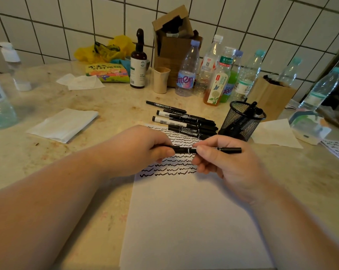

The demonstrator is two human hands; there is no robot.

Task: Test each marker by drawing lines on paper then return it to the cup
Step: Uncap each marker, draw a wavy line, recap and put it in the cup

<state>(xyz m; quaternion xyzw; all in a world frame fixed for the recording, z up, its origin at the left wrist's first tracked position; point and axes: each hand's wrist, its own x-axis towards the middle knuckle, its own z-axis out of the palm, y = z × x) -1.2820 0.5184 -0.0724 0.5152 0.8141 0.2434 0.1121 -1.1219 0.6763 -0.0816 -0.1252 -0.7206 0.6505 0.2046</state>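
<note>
A marker (186, 149) is held level between both hands above the paper (184, 221).

The left hand (141, 151) and right hand (223, 162) each keep a narrow grip pinched on the barrel. The cap is best pulled straight along the barrel; the mesh cup (240, 121) stands just beyond.

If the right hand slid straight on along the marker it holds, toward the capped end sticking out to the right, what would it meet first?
Probably nothing close: past the marker tip, the right hand would cross bare table. The mesh cup stands farther back, seemingly off that line, though depth is uncertain.
</note>
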